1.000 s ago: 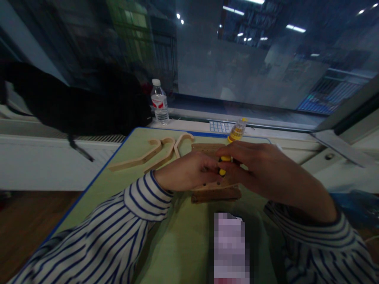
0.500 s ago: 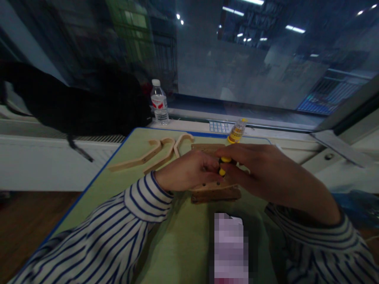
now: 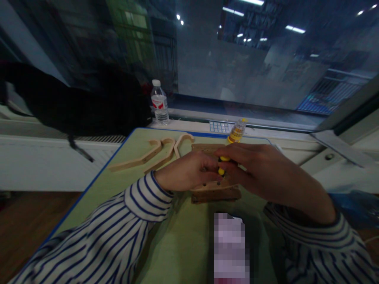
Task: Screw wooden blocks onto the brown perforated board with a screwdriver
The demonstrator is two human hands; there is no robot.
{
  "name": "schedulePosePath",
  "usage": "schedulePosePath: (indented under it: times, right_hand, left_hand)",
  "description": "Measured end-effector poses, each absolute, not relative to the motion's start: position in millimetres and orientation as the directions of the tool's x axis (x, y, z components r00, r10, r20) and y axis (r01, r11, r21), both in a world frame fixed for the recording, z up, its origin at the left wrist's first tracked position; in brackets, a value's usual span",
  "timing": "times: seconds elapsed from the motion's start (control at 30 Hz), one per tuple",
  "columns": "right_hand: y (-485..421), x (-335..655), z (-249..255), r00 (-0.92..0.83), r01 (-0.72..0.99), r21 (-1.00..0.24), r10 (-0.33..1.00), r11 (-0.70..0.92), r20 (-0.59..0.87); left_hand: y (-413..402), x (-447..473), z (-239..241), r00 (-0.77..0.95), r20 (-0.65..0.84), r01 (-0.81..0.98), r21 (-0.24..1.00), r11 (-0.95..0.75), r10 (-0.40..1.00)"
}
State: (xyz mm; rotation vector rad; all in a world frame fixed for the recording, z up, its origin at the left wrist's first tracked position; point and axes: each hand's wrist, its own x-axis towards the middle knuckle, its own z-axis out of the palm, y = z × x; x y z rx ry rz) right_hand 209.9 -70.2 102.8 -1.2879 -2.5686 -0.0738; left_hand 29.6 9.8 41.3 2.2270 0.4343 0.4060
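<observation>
Above a brown wooden piece with small holes (image 3: 211,186), both hands meet over a small yellow-and-black tool (image 3: 225,158), whose exact kind is mostly covered by fingers. My right hand (image 3: 263,169) comes from the right with thumb and fingers closed round the tool. From the left, my left hand (image 3: 189,169) is pinched against the tool's left end; what its fingertips hold is hidden. Under the hands, the wooden piece lies on the table with a darker brown strip (image 3: 216,195) at its near edge.
Several pale bent wooden pieces (image 3: 154,156) lie left on the green table (image 3: 174,244). A small yellow-labelled bottle (image 3: 237,132) stands at the back, a water bottle (image 3: 160,103) on the sill beside a black bag (image 3: 89,104). A blurred-out phone-like object (image 3: 229,248) lies in front.
The yellow parts of the tool have shifted slightly left between my fingers, and my right hand has moved a little with them. My left hand stays in place.
</observation>
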Motion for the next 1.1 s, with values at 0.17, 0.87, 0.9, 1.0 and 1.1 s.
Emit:
schedulePosePath:
  times: [0.17,0.87,0.9,1.0,1.1]
  right_hand:
    - [-70.7,209.8,102.0,-0.573,0.791,-0.064,0.773,0.609,0.271]
    - [-70.8,209.8,103.2,-0.57,0.793,-0.072,0.778,0.605,0.267]
    - [-71.1,210.0,103.2,-0.572,0.792,-0.068,0.776,0.607,0.267]
    - [-71.5,209.9,103.4,-0.573,0.792,-0.063,0.774,0.607,0.269]
    - [-71.3,209.3,104.1,-0.566,0.8,-0.058,0.784,0.597,0.258]
  left_hand:
    - [8.5,30.0,40.9,0.878,0.169,0.16,0.777,-0.609,0.447]
    - [8.1,29.9,41.1,0.88,0.137,0.188,0.779,-0.599,0.455]
    - [8.3,29.9,41.2,0.882,0.135,0.188,0.778,-0.6,0.452]
    - [9.0,29.8,41.1,0.886,0.131,0.188,0.776,-0.602,0.446]
    - [9.1,29.9,40.6,0.887,0.126,0.188,0.782,-0.595,0.445]
